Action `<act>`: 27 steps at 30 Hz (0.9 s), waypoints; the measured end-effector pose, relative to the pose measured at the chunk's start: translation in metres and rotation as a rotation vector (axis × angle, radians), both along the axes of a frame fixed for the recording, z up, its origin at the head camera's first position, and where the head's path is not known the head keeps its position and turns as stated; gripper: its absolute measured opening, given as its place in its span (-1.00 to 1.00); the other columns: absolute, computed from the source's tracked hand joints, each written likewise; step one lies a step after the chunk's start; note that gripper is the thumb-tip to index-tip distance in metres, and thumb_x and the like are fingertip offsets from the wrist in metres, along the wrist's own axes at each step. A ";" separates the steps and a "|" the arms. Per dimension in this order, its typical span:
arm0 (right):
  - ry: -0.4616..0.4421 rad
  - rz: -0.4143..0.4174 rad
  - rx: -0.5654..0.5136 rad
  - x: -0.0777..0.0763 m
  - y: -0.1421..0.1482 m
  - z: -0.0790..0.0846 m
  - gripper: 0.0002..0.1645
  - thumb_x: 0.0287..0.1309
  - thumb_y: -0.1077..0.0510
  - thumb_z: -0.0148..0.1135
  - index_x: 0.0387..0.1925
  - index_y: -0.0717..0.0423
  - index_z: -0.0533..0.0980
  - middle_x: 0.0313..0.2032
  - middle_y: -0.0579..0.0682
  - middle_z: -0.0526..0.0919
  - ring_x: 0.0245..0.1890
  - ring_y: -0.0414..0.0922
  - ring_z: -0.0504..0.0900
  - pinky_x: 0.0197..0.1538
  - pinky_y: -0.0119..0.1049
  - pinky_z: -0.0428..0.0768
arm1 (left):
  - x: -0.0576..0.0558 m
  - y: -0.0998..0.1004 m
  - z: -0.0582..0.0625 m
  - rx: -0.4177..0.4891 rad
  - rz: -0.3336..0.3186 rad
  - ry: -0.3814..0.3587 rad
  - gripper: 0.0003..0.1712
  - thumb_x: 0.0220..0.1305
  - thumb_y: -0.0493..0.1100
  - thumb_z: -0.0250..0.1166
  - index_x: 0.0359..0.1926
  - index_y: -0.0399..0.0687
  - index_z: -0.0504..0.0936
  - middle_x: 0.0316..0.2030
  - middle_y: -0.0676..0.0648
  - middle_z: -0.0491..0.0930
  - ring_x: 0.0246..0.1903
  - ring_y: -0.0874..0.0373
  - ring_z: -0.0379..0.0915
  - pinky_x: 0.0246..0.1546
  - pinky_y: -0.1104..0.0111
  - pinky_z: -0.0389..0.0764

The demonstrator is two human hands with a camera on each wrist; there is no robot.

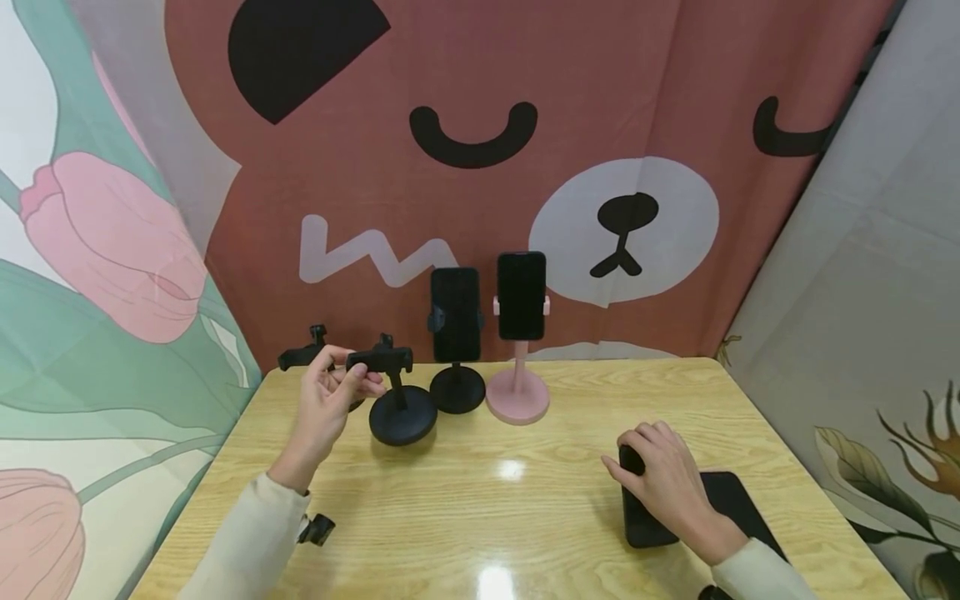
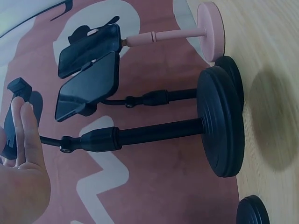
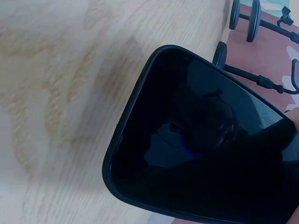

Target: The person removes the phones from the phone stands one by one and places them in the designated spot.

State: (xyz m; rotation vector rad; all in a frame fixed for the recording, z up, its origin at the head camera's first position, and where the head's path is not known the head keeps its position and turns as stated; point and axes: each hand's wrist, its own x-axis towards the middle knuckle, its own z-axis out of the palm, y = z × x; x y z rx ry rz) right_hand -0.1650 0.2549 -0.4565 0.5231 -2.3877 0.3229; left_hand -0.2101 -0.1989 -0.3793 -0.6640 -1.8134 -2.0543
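Observation:
My left hand [image 1: 330, 396] holds the clamp head of a black phone stand [image 1: 403, 415] between thumb and fingers. In the left wrist view, a shadow lies apart from that stand's round base [image 2: 220, 122], which appears raised off the table. The clamp has no phone in it. At the right, my right hand [image 1: 663, 475] grips a black phone [image 1: 643, 525] by its upper end and tilts it up. Its dark, glossy screen [image 3: 201, 144] fills much of the right wrist view. Beside that hand, another black flat device [image 1: 738, 502] lies on the table, partly hidden by the wrist.
At the back of the wooden table [image 1: 480, 500], a second black stand [image 1: 457, 390] and a pink stand [image 1: 518, 400] each hold an upright phone. Another black stand [image 1: 300, 356] is partly hidden behind my left hand. A printed curtain [image 1: 480, 208] hangs directly behind.

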 end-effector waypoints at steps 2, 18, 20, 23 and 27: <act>-0.007 -0.007 0.004 0.001 0.002 -0.001 -0.61 -0.24 0.01 0.69 -0.44 -0.08 0.57 -0.49 -0.21 0.51 -0.45 -0.27 0.26 -0.38 -0.34 0.27 | -0.003 -0.001 0.000 -0.008 0.006 0.002 -0.90 0.53 -0.37 0.04 -0.10 -0.11 0.45 -0.40 0.10 0.78 -0.42 0.28 0.74 -0.19 0.38 0.75; -0.039 -0.020 0.026 0.006 0.013 -0.011 -0.63 -0.25 0.01 0.69 -0.44 -0.11 0.59 -0.49 -0.22 0.52 -0.46 -0.28 0.26 -0.39 -0.35 0.28 | -0.026 -0.009 0.000 -0.052 0.059 -0.029 -0.93 0.52 -0.32 0.08 -0.08 -0.27 0.43 -0.42 0.08 0.78 -0.44 0.28 0.74 -0.21 0.38 0.75; -0.040 -0.019 0.027 0.006 0.014 -0.012 -0.62 -0.26 0.02 0.69 -0.44 -0.11 0.59 -0.48 -0.22 0.53 -0.46 -0.29 0.27 -0.39 -0.35 0.29 | -0.030 -0.010 -0.001 -0.047 0.064 -0.038 -0.92 0.52 -0.31 0.09 -0.08 -0.28 0.43 -0.42 0.07 0.78 -0.44 0.29 0.73 -0.21 0.38 0.75; -0.040 -0.020 0.030 0.007 0.015 -0.012 -0.61 -0.29 0.04 0.69 -0.44 -0.11 0.59 -0.48 -0.22 0.53 -0.46 -0.29 0.27 -0.39 -0.35 0.30 | -0.036 -0.011 -0.002 -0.031 0.061 -0.054 -0.91 0.52 -0.30 0.10 -0.07 -0.28 0.43 -0.42 0.05 0.78 -0.44 0.28 0.73 -0.19 0.38 0.75; -0.045 -0.021 0.033 0.007 0.015 -0.012 -0.62 -0.28 0.03 0.70 -0.44 -0.11 0.59 -0.48 -0.23 0.53 -0.46 -0.29 0.27 -0.39 -0.35 0.29 | -0.043 -0.012 -0.004 -0.033 0.050 -0.065 -0.91 0.52 -0.30 0.10 -0.06 -0.27 0.42 -0.41 0.02 0.78 -0.42 0.27 0.74 -0.16 0.37 0.75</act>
